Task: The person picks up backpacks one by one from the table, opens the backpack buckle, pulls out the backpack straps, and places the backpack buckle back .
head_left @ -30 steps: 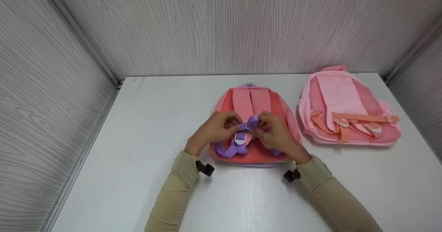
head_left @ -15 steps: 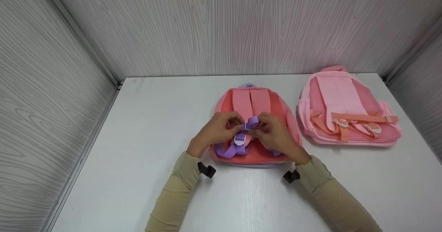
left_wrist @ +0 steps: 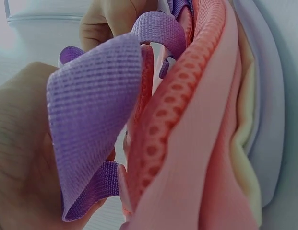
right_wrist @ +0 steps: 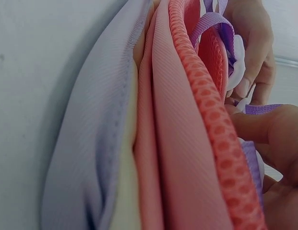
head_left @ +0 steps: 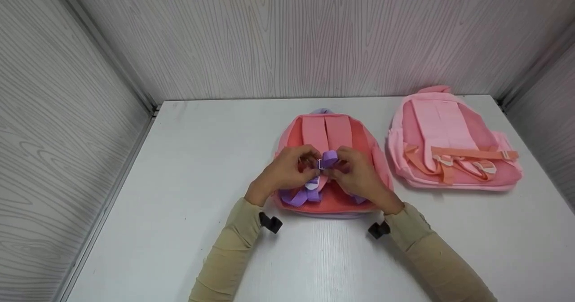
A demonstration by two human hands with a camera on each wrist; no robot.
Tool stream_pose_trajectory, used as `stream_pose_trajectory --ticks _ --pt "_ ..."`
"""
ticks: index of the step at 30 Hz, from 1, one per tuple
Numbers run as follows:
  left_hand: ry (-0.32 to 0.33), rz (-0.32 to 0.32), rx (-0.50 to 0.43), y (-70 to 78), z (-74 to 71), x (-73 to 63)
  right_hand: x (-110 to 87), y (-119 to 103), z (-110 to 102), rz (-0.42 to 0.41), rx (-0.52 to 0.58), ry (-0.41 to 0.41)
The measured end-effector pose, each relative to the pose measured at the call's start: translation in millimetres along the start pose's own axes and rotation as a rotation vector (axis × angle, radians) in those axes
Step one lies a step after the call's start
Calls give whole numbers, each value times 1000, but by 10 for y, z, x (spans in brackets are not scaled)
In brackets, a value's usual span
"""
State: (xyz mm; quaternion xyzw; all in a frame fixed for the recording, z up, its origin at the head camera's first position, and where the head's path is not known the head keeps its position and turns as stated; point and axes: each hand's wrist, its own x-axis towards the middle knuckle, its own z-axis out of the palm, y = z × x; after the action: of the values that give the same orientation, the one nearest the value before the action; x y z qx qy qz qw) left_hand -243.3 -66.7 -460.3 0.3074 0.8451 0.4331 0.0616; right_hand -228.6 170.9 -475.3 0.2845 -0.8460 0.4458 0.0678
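A coral backpack (head_left: 337, 206) lies with its shoulder straps facing up, under both hands. My left hand (head_left: 286, 169) pinches a small white slider buckle (head_left: 320, 164) threaded on a purple webbing strap (head_left: 329, 158). On the slider's other side, my right hand (head_left: 359, 174) grips the same strap, which stands up in a loop between the hands. Partly covered by the left fingers, a larger white buckle (head_left: 311, 184) sits just below. In the left wrist view a wide fold of purple webbing (left_wrist: 96, 105) hangs before the left hand (left_wrist: 24, 143). Some fingertips are hidden.
A pale pink backpack (head_left: 444, 117) with orange straps (head_left: 471, 153) lies to the right on the white table (head_left: 202, 158). Wood-grain panels (head_left: 287, 37) stand behind the table and at both sides. Black wrist mounts (head_left: 271, 224) show below the sleeves.
My left hand has shifted slightly right, its fingers closing onto the slider and covering more of the larger white buckle. The right hand stays nearly still. Both backpacks keep their places.
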Motion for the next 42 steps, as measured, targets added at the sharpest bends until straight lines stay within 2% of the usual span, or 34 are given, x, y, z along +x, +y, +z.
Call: stream_pose_trajectory --ticks 6,13,24,34,42 --pt "6 14 3 2 15 -1 1 7 8 -6 13 5" --pt "24 26 -16 4 19 13 23 12 -6 -32 -29 -4" --pt "9 1 31 23 39 19 77 -176 -297 -39 -19 -58" --pt "13 -3 34 7 49 6 146 -274 -349 -39 -48 -77" --pt "22 49 34 13 49 21 179 -293 -337 -73 -96 -83"
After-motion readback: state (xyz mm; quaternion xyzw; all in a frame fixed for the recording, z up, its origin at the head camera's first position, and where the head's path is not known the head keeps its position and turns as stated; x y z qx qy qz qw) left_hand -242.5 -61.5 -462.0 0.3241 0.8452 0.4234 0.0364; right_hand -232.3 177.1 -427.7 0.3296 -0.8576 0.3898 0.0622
